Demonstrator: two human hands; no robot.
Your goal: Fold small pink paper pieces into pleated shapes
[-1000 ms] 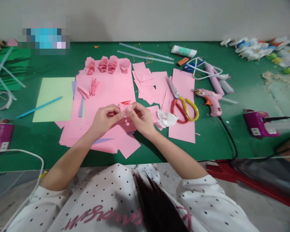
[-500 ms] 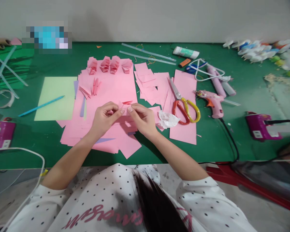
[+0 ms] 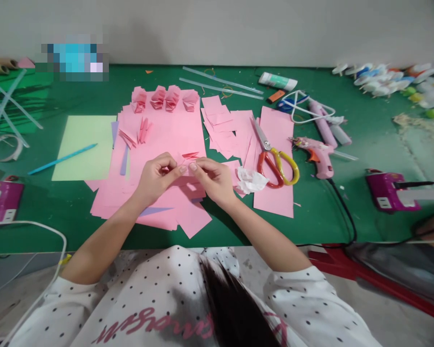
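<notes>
Between my two hands is a small piece of pink paper [image 3: 188, 169], pinched by thumbs and fingers over a stack of pink sheets [image 3: 173, 130]. My left hand [image 3: 158, 176] is closed on its left side, and my right hand [image 3: 214, 179] grips its right side. Just beyond the fingertips lies a folded pink strip [image 3: 190, 155]; whether it joins the held paper I cannot tell. Several pleated pink paper pieces [image 3: 172, 99] stand along the stack's far edge. More folded pieces [image 3: 143, 131] rest on its left part.
To the right lie loose pink squares [image 3: 217, 120], scissors [image 3: 275, 156], crumpled white paper [image 3: 252, 180] and a pink glue gun [image 3: 320, 156] with a black cord. On the left, a blue pencil [image 3: 63, 159] crosses a pale green sheet [image 3: 67, 132]. Purple power boxes [image 3: 392, 190] sit at both sides.
My hands stay almost in place, with the thumbs shifting slightly on the pink paper. The whole view has tilted a little; nothing else has visibly moved.
</notes>
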